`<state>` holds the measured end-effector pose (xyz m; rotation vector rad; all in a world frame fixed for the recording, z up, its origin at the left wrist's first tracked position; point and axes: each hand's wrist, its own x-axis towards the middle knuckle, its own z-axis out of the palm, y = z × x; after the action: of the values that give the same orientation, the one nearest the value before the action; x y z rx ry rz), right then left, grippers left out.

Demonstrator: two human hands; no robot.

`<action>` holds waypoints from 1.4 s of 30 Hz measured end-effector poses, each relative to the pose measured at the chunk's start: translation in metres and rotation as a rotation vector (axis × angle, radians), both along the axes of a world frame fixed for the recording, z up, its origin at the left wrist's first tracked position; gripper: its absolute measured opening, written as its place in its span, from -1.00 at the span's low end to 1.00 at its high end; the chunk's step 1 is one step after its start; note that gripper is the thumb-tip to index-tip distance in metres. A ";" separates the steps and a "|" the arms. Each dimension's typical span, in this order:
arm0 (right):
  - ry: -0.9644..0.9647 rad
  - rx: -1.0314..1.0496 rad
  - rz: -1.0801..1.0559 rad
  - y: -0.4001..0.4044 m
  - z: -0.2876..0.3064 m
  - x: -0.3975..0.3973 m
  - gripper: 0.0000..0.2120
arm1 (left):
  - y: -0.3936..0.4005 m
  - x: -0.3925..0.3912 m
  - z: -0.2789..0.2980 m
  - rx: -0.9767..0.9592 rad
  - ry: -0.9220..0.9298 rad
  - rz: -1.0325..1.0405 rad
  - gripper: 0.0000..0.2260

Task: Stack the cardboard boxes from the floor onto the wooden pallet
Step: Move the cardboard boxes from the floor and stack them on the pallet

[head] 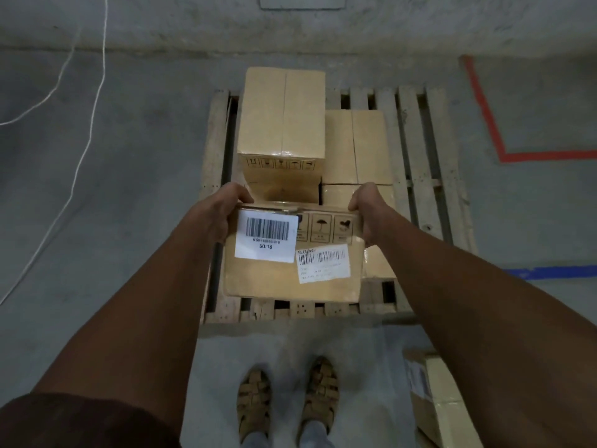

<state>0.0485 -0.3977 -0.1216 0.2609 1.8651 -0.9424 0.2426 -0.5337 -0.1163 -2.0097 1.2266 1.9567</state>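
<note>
Reading from left to right: a thin white cord (pixel 84 150) trails across the grey concrete floor (pixel 129 205). My left hand (pixel 223 210) grasps the left upper edge of a brown cardboard box with two white barcode labels (pixel 284 276), thumb curled over its top rim. I hold this box above the near edge of the slatted wooden pallet (pixel 416 150); whether its base touches the slats I cannot tell. Beyond it, a tall brown taped cardboard box (pixel 281 111) stands on the pallet, touching a lower brown cardboard box (pixel 355 147) on its right. My right hand (pixel 368 215) grips the held box's right upper corner. Below, two feet in tan woven sandals (pixel 287 402) stand on the floor. A further pale cardboard box (pixel 442 405) lies on the floor at lower right. Red floor tape (pixel 484 108) and blue floor tape (pixel 549 272) mark the right side.
</note>
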 end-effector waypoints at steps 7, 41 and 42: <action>0.070 0.068 0.034 0.011 -0.039 -0.023 -0.34 | 0.024 0.005 -0.003 -0.048 0.054 0.007 -0.59; 0.004 0.100 0.012 0.002 -0.131 0.016 -0.13 | 0.050 -0.005 -0.138 -0.385 -0.143 -0.015 -0.27; -0.036 0.056 -0.025 -0.003 -0.133 0.016 -0.12 | 0.046 -0.009 -0.138 -0.362 -0.088 0.005 -0.26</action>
<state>0.0645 -0.4007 -0.2546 0.3335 1.8609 -0.8976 0.2336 -0.4880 -0.2544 -2.2281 1.6528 1.7249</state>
